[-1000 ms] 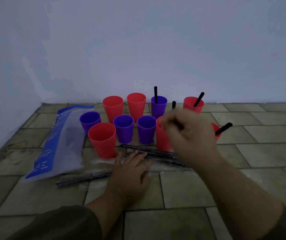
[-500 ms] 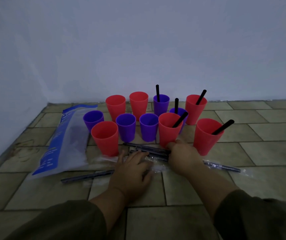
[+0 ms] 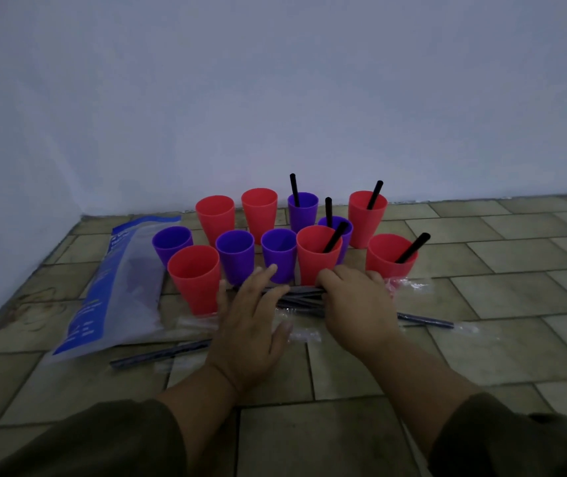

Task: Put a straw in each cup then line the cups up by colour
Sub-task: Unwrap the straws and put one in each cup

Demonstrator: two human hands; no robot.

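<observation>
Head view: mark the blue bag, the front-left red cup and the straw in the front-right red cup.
blue bag (image 3: 127, 287), head view, its translucent middle.
front-left red cup (image 3: 195, 287), head view, middle of its outer wall.
straw in the front-right red cup (image 3: 412, 248), head view, mid-shaft.

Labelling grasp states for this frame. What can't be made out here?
1. Right hand, head view: its fingertips tuck down into the wrapped straws, so its own back hides whether it grips one.
2. Wrapped straws, head view: count unclear, since the left hand and right hand cover the middle of the pile.
3. Blue bag, head view: print too small and dim to read.
</observation>
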